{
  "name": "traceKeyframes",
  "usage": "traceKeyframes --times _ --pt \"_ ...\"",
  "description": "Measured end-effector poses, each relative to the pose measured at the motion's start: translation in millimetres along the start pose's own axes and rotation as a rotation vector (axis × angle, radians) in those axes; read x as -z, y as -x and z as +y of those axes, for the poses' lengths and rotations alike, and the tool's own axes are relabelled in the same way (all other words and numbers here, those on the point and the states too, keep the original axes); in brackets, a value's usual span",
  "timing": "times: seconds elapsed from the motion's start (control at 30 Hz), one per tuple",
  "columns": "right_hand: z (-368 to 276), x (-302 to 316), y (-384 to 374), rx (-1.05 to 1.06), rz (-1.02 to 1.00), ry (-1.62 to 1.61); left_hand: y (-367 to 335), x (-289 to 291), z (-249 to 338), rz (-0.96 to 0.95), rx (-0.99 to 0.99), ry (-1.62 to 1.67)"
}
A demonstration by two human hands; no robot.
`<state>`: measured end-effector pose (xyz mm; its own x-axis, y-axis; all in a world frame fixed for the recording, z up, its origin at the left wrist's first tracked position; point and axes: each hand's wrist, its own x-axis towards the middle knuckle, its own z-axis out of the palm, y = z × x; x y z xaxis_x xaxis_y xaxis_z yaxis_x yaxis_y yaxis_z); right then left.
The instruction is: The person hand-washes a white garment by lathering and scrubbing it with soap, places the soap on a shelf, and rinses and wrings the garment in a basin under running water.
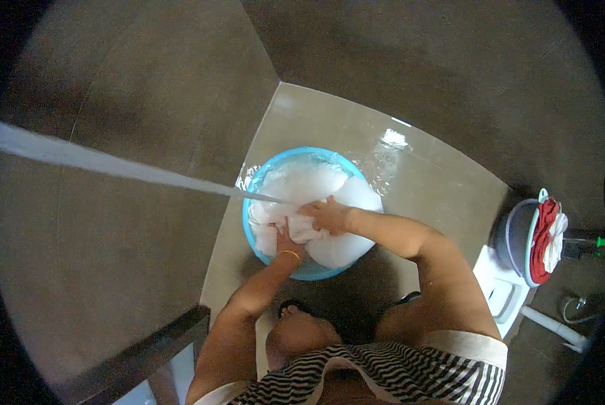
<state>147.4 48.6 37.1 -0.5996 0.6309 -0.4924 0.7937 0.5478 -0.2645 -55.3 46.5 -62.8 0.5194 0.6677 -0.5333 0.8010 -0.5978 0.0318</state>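
Observation:
A round blue tub [247, 233] on the floor in front of me holds soaked white cloth [329, 250], which bulges up in large puffed mounds. Both my hands are in the tub. My left hand [289, 241], with a thin yellow bangle at the wrist, is closed on a bunched fold near the tub's near left side. Just right of it, my right hand [328, 214] grips the same white cloth from above, its fingertips partly sunk in the folds. A pale stream of water [113, 162] slants in from the left and meets the cloth beside my right hand.
Wet tiled floor [437, 196] surrounds the tub, with dark walls behind and left. At right, a bucket [515, 233] carries a basin of red cloth [544, 236] and white cloth, near a white floor fixture [508, 290] and a white pipe [552, 325]. My feet are near the tub.

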Motion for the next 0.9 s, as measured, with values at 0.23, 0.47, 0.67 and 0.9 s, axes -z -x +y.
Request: traceKeyframes --times 0.23,0.47,0.67,0.9 --pt "5 -55 -29 -0.173 0.287 -0.960 -28 -8 -10 0.005 -0.212 -0.236" --pt "-27 -45 -30 -0.334 0.630 -0.998 -25 14 -38 -0.024 -0.407 -0.488" --pt "-17 -31 44 -0.281 0.696 -0.816 67 106 -30 0.543 -0.208 0.786" --pt "-108 22 151 -0.621 1.122 -1.640 98 26 -21 0.136 0.666 1.978"
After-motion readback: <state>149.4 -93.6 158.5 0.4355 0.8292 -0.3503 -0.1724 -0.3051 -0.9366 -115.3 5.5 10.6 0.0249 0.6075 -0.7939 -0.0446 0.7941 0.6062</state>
